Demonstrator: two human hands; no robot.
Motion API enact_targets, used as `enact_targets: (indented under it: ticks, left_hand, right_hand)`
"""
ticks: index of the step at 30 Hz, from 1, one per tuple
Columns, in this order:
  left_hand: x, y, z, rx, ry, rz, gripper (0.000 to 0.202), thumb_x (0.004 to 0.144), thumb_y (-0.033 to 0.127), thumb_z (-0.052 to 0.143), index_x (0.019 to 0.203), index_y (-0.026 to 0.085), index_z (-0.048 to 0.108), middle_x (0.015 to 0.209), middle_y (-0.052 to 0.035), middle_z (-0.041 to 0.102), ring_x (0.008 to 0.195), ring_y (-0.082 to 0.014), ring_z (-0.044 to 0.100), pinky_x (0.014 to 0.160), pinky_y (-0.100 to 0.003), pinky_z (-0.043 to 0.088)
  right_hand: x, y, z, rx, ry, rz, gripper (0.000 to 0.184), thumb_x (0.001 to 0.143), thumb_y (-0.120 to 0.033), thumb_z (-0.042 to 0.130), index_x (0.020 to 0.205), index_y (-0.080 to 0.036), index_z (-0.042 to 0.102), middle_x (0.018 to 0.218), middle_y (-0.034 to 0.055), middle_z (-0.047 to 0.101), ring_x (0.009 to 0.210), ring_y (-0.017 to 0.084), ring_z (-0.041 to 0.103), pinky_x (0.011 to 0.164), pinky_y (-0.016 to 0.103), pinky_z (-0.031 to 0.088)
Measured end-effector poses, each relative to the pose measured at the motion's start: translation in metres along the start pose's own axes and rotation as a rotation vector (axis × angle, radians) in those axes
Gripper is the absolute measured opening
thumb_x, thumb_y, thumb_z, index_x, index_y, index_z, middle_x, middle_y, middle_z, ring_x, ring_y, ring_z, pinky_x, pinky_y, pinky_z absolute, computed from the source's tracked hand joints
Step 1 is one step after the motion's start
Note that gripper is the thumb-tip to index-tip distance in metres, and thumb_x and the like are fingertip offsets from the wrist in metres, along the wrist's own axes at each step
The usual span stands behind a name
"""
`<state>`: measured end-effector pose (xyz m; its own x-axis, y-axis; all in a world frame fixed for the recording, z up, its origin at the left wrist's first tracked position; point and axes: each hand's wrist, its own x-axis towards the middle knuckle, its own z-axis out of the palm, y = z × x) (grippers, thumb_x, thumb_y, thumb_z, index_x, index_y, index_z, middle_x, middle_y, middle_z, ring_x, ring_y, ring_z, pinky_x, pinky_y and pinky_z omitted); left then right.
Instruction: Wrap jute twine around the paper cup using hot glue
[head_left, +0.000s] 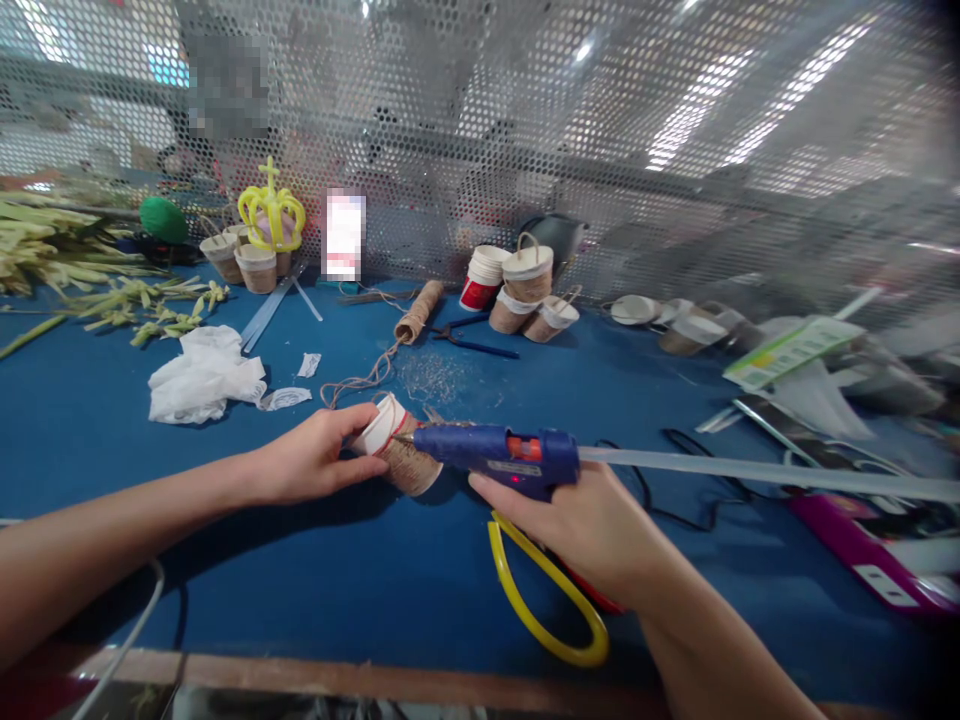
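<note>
My left hand [330,455] grips a small paper cup [411,468] by its white rim, thumb and fingers pinched on it. The cup lies tilted above the blue table, with brown wrapping round its body and a red line below the rim. In my right hand [592,520] is a blue hot glue gun [495,455], a long clear glue stick [750,470] sticking out of its back. The gun's nozzle is at the cup's side near the red line; whether it touches is unclear. Below the right hand lie yellow-handled scissors [551,610], partly hidden.
Behind the cup lie a twine roll [418,312], blue-handled pliers [480,345] and crumpled white paper [206,375]. Wrapped cups [525,275] stand by the perforated metal screen [450,130]. A purple power strip [862,555] and black cable [690,510] are at right.
</note>
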<state>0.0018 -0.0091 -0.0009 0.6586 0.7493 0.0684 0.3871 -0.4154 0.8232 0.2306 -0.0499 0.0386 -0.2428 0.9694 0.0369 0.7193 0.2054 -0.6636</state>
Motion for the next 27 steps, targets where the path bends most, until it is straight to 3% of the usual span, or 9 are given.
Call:
enact_targets:
  ticks: [6, 12, 19, 21, 24, 27]
  left_hand:
    - [0.0006, 0.0004, 0.0002, 0.012, 0.001, -0.030, 0.023, 0.079, 0.028, 0.050, 0.097, 0.013, 0.051, 0.089, -0.0046, 0.061, 0.079, -0.0164, 0.055, 0.070, -0.025, 0.043]
    - [0.0003, 0.0003, -0.0005, 0.000, 0.005, 0.005, 0.025, 0.078, 0.029, 0.051, 0.099, 0.015, 0.052, 0.092, -0.0042, 0.062, 0.081, -0.0170, 0.055, 0.072, -0.026, 0.043]
    - [0.0004, -0.0010, -0.0010, 0.014, -0.017, 0.004, 0.024, 0.078, 0.028, 0.051, 0.097, 0.013, 0.051, 0.090, -0.0060, 0.062, 0.080, -0.0175, 0.056, 0.070, -0.027, 0.044]
    - [0.0005, -0.0016, -0.0010, 0.021, -0.013, 0.001, 0.023, 0.078, 0.028, 0.051, 0.095, 0.013, 0.051, 0.086, -0.0054, 0.062, 0.077, -0.0168, 0.055, 0.067, -0.026, 0.043]
    - [0.0008, -0.0022, -0.0009, 0.017, -0.013, 0.008, 0.021, 0.078, 0.027, 0.051, 0.094, 0.014, 0.051, 0.083, -0.0043, 0.061, 0.074, -0.0160, 0.055, 0.066, -0.026, 0.043]
    - [0.0009, -0.0022, -0.0008, 0.009, -0.007, 0.016, 0.019, 0.078, 0.027, 0.051, 0.093, 0.015, 0.051, 0.086, -0.0043, 0.061, 0.077, -0.0163, 0.056, 0.068, -0.026, 0.043]
  right_hand:
    - [0.0018, -0.0003, -0.0014, 0.030, 0.042, 0.003, 0.011, 0.072, -0.031, 0.057, 0.073, -0.022, 0.062, 0.069, 0.0011, 0.066, 0.063, 0.019, 0.058, 0.061, 0.031, 0.048]
    - [-0.0019, -0.0047, 0.0007, 0.000, 0.020, 0.003, 0.013, 0.069, -0.027, 0.059, 0.058, -0.021, 0.059, 0.058, -0.0015, 0.062, 0.055, 0.016, 0.056, 0.055, 0.027, 0.047]
    - [0.0055, -0.0051, -0.0053, 0.058, 0.051, -0.008, 0.008, 0.070, -0.027, 0.059, 0.073, -0.021, 0.063, 0.066, -0.0015, 0.064, 0.062, 0.017, 0.057, 0.058, 0.027, 0.046]
    - [0.0071, -0.0055, -0.0065, 0.064, 0.069, -0.022, 0.004, 0.070, -0.026, 0.060, 0.068, -0.022, 0.061, 0.055, -0.0029, 0.060, 0.059, 0.017, 0.056, 0.054, 0.026, 0.045]
    - [0.0078, -0.0050, -0.0073, 0.069, 0.067, -0.026, 0.017, 0.071, -0.027, 0.058, 0.055, -0.024, 0.056, 0.036, -0.0053, 0.045, 0.049, 0.016, 0.053, 0.047, 0.026, 0.040]
    - [0.0081, -0.0033, -0.0077, 0.065, 0.056, -0.028, 0.027, 0.073, -0.028, 0.057, 0.047, -0.025, 0.051, 0.031, -0.0054, 0.039, 0.045, 0.016, 0.051, 0.046, 0.027, 0.039]
